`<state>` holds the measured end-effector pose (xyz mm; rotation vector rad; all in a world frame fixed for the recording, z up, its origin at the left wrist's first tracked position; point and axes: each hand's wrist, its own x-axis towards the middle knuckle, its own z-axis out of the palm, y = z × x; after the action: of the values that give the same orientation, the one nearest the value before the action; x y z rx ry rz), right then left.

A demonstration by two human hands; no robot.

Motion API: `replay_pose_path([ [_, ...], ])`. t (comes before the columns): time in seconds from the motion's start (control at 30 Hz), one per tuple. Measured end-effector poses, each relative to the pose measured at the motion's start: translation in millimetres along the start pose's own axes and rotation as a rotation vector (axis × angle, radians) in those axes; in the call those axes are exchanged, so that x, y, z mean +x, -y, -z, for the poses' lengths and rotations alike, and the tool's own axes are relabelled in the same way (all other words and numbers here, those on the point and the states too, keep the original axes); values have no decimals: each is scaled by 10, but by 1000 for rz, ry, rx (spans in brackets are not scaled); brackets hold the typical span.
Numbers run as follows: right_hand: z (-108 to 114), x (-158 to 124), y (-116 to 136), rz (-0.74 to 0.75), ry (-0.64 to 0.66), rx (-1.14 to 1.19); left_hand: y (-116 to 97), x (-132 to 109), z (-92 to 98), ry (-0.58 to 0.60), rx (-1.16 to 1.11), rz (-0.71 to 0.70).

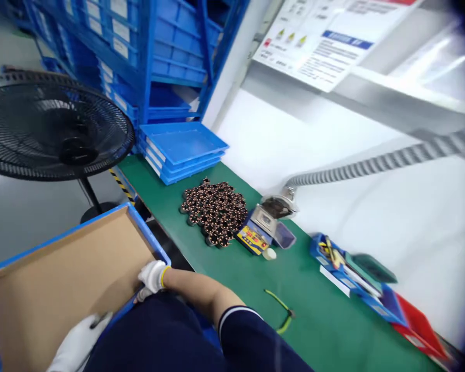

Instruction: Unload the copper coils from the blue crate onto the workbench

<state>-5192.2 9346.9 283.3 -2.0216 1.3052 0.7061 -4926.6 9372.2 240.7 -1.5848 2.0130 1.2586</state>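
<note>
A large blue tray (149,235) with a brown cardboard-like lining lies at the lower left, tilted in my view. My right hand (152,279), in a white glove with a yellow cuff edge, is closed over its near rim by the corner. Further along that rim my left hand (77,341), also white-gloved, is closed on the edge, somewhat blurred. A small dark patch shows at its fingertips; I cannot make out what it is. No loose parts show on the visible lining. My body in dark blue clothing hides part of the near rim.
On the green bench (232,279) stand many copper-and-black ring-shaped parts (217,209), stacked blue trays (182,147), a small yellow-and-blue box (252,238) and tool bins (344,274). A black fan (73,150) stands left, before blue shelving (145,62). A flexible duct (372,160) crosses the wall.
</note>
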Motion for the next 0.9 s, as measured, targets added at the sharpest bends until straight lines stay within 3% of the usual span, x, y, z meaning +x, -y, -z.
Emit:
replay_pose_path([
  [0.07, 3, -12, -7, -31, -21, 24, 141, 75, 119, -9, -36, 7],
  [0.13, -39, -54, -3, -83, -79, 57, 236, 178, 379, -133, -3, 33],
  [0.27, -269, -193, 28, -147, -360, 84, 257, 555, 1207, -477, 124, 47],
  [0.33, -408, -286, 43, -128, -467, 70, 244, 761, 1560, -537, 159, 103],
  [0.4, -522, -397, 48, -115, -539, 86, 256, 895, 1734, -504, 214, 139],
  [0.5, -637, -605, 20, -155, -658, 209, 269, 917, 1672, -559, 273, 66],
  [0.6, -740, -840, -44, -250, -714, 342, 207, 825, 1489, -814, 335, 65],
  [0.67, -837, -983, -81, -322, -668, 401, 161, 766, 1436, -918, 365, 96],
  [0.8, -1070, -1155, -114, -442, -501, 461, 180, 757, 1513, -929, 430, 99],
  [0.9, -1168, -1192, -113, -476, -470, 533, 242, 823, 1606, -893, 481, 87],
])
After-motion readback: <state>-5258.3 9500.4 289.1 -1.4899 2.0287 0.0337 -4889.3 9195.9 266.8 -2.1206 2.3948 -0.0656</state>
